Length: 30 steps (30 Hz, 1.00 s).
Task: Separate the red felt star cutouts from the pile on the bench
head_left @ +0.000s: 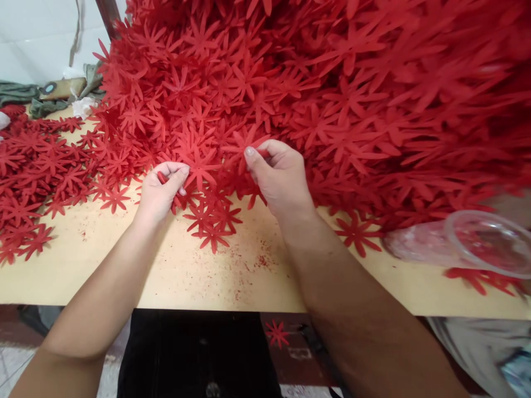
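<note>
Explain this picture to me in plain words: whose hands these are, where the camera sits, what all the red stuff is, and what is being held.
There is no machine here. The single picture comes from a camera worn on a person's head, looking forward and down, so the two bare arms reaching in from the bottom are that person's own.

They work at a pale wooden table piled with a big heap of flat red flower-shaped cutouts; more lie spread at the left, and red crumbs dust the bare wood.

The left hand is closed on some red pieces at the heap's edge. The right hand pinches a red cutout between thumb and fingers.

At the right lies a clear plastic cup on its side. Greenish cloth sits at the far left. One red flower has dropped to the floor.
</note>
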### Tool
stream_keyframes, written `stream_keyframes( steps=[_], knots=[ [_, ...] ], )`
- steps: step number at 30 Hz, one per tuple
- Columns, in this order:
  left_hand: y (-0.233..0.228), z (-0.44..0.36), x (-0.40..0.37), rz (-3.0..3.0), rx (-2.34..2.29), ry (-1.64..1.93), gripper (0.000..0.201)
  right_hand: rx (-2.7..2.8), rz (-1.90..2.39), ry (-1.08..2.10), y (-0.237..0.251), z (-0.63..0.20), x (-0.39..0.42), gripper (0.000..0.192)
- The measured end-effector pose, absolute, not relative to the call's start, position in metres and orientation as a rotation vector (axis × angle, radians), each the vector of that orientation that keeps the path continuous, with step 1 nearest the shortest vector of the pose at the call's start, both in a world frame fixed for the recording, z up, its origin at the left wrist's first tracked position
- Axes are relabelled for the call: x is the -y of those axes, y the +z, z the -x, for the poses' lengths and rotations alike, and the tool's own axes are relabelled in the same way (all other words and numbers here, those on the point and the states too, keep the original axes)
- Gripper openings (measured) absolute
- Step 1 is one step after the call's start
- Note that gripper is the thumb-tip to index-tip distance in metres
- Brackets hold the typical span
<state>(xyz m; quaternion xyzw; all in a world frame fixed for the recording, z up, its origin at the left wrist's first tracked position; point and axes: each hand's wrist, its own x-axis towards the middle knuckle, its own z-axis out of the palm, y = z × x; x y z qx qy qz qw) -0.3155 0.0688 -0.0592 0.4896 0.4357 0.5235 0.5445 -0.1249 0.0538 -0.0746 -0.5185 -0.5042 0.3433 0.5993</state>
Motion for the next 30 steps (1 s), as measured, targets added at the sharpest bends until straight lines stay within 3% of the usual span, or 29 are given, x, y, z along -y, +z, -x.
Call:
stream_keyframes(
  steps=[2,8,15,24,30],
  knots=[
    [-0.058,0.313,-0.067,-1.148,-1.047,1.223,0.018,1.246,1.222,0.696,-0.077,0.126,-0.053,0.029],
    [-0.059,0.308,-0.059,-1.154,-1.009,1.204,0.020,1.561,1.286,0.288,-0.069,0.135,-0.042,0.044],
    [-0.064,0.302,-0.054,-1.209,-0.991,1.120,0.029,1.526,1.141,0.639,-0.075,0.158,-0.039,0.028],
    [-0.054,0.308,-0.057,-1.219,-1.032,1.203,0.016,1.216,1.231,0.637,-0.070,0.138,-0.046,0.052],
    [-0.059,0.305,-0.054,-1.263,-0.993,1.096,0.014,1.382,1.131,0.948,-0.061,0.152,-0.037,0.058]
  ],
)
